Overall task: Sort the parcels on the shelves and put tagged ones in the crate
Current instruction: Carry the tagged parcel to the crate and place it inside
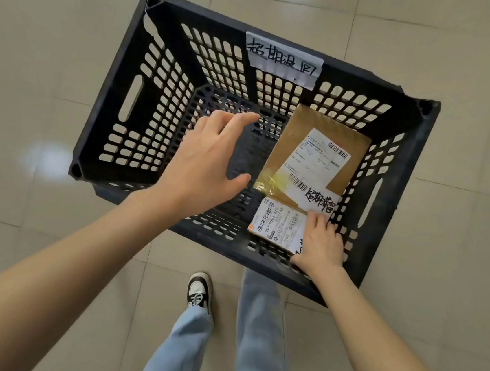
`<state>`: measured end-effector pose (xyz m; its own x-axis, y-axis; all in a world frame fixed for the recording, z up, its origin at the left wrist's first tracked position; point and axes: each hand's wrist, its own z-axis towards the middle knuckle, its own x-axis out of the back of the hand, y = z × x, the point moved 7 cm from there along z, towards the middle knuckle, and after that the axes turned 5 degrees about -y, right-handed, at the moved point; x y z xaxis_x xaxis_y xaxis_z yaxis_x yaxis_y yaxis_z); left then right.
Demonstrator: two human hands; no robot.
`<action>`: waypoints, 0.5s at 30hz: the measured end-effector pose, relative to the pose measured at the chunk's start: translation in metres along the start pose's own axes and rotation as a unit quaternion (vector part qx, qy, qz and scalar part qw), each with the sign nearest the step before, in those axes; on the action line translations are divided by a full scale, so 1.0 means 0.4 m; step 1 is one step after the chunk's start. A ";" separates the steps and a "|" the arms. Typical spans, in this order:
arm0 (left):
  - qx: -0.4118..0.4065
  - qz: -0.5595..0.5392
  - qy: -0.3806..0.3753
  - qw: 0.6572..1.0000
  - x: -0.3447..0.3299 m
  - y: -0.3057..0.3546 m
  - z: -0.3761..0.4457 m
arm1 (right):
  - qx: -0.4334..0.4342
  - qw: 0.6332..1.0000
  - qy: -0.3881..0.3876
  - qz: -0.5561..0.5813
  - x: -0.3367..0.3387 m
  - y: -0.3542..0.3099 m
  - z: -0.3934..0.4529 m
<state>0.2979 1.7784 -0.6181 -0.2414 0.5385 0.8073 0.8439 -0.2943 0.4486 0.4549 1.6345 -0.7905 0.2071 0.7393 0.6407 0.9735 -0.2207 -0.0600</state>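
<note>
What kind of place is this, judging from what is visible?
Probably a parcel station or storeroom. A black perforated crate with a handwritten label stands on a tiled floor, and it holds cardboard parcels that carry barcoded shipping labels. No shelves are in view.

The right hand point(320, 247) is covering the near corner of the small parcel point(277, 223), and its fingers point(318, 220) are hiding that parcel's handwritten tag. The fine print on the large parcel point(317, 150) is blurring. Both forearms are running off the bottom edge.
</note>
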 end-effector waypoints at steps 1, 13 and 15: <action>0.002 0.000 -0.002 1.000 -0.004 -0.005 0.002 | -0.001 1.000 -0.012 -0.012 -0.002 -0.001 0.005; 0.007 -0.019 0.003 1.000 -0.015 -0.033 0.003 | 0.015 0.991 -0.123 -0.043 0.001 -0.013 0.028; 0.008 -0.022 0.006 1.000 -0.013 -0.039 0.002 | 0.013 0.994 -0.101 -0.048 0.000 -0.014 0.028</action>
<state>0.2865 1.7807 -0.6297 -0.2829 0.5415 0.7917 0.8401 -0.2584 0.4770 0.4505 1.6428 -0.7987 0.1259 0.8696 0.4774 0.9913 -0.1285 -0.0273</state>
